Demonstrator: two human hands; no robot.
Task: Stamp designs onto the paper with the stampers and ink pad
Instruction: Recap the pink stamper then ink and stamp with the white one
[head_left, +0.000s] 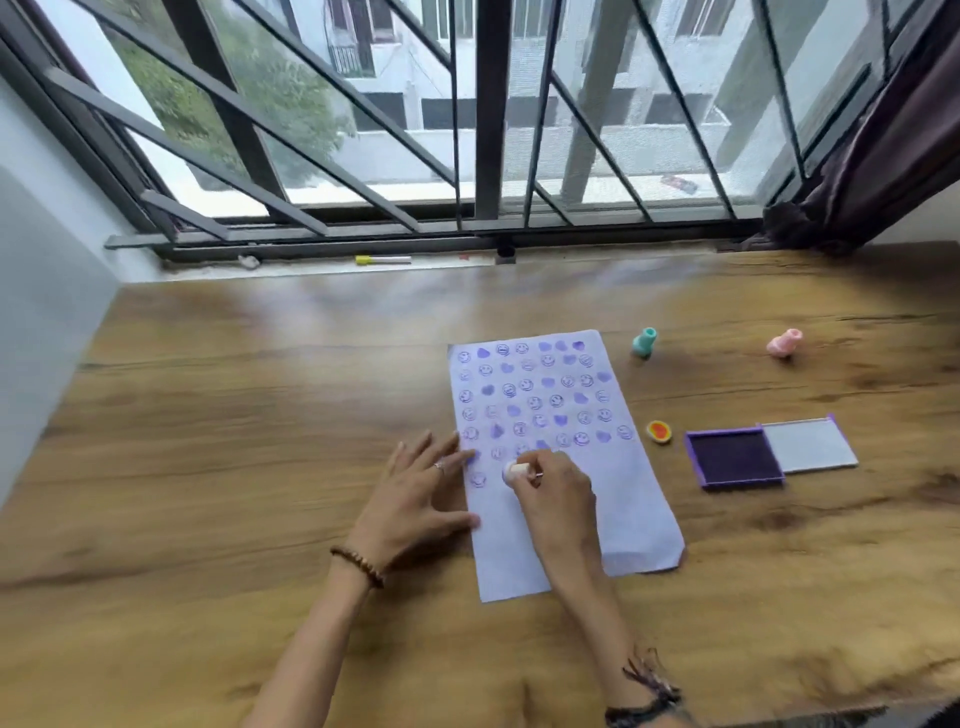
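Note:
A white sheet of paper (639, 519) lies on the wooden table (260, 415), its upper part covered with rows of purple smiley and heart prints. My right hand (558, 486) grips a small white stamper (515, 472), its head down against the paper just below the last printed row. My left hand (421, 488) lies flat with spread fingers on the paper's left edge. To the right sits the purple ink pad (732, 457), its lid (808, 444) swung open beside it.
A teal stamper (644, 343) stands just right of the paper's top. A pink stamper (784, 343) lies farther right. A small yellow and orange stamper (658, 431) sits between paper and ink pad. On the window sill behind rests a yellow-capped marker (382, 259).

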